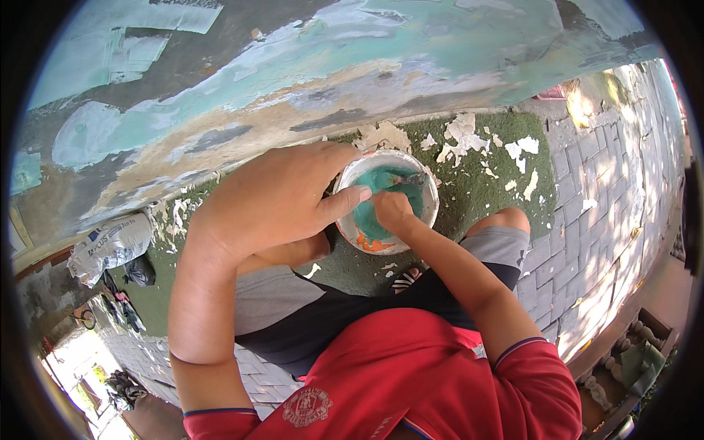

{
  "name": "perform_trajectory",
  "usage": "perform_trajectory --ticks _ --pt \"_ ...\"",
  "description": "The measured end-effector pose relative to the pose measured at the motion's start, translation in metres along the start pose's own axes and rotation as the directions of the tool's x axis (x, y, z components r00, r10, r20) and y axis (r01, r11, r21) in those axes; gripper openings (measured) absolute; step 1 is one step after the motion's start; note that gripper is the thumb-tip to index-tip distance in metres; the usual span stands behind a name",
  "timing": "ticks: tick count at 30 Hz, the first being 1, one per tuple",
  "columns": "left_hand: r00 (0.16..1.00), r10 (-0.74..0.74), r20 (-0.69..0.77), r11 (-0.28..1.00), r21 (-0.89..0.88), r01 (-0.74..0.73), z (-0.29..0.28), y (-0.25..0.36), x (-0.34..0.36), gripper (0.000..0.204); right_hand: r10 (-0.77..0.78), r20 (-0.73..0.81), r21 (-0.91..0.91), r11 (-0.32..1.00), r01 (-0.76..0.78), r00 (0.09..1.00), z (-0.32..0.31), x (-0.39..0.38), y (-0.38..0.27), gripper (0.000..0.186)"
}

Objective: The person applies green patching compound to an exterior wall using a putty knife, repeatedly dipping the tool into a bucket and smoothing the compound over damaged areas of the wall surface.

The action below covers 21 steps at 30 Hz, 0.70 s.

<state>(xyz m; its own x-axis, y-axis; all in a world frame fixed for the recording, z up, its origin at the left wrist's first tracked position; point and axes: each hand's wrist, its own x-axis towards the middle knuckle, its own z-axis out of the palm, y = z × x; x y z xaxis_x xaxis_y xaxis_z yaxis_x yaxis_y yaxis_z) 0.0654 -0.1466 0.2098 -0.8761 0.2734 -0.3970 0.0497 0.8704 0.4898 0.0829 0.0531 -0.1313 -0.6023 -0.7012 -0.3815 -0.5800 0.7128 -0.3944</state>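
A white bucket (pixel 427 201) of teal paint, with orange smears on its rim, stands on green turf below a wall. My left hand (pixel 279 194) grips the bucket's left side, thumb over the rim. My right hand (pixel 392 213) is down inside the bucket with fingers curled; what they hold is hidden. A paint-smeared brush (pixel 407 180) lies in the bucket just beyond those fingers, partly in the paint.
A patchily painted wall (pixel 293 66) spans the top. Peeled flakes litter the green turf (pixel 521 198). White (pixel 110 246) and black bags (pixel 139 271) lie at left. My bent legs flank the bucket; grey pavers (pixel 587 183) and wooden furniture (pixel 638 352) are at right.
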Motion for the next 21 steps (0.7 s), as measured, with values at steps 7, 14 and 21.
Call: perform_trajectory --ticks 7,14,21 --pt "0.998 0.061 -0.005 0.998 0.021 -0.061 0.001 0.003 0.001 0.047 -0.029 0.152 -0.089 0.995 0.043 0.988 -0.004 0.000 0.013 0.016" --pt "0.997 0.069 0.037 0.997 0.024 -0.070 0.001 0.009 0.007 0.046 -0.014 0.175 -0.085 0.996 0.029 0.984 0.006 -0.001 0.021 0.016" --pt "0.999 0.038 0.026 0.999 -0.006 -0.038 0.003 0.010 0.011 0.048 0.018 0.135 0.032 0.999 -0.023 0.991 -0.010 -0.003 0.025 0.017"
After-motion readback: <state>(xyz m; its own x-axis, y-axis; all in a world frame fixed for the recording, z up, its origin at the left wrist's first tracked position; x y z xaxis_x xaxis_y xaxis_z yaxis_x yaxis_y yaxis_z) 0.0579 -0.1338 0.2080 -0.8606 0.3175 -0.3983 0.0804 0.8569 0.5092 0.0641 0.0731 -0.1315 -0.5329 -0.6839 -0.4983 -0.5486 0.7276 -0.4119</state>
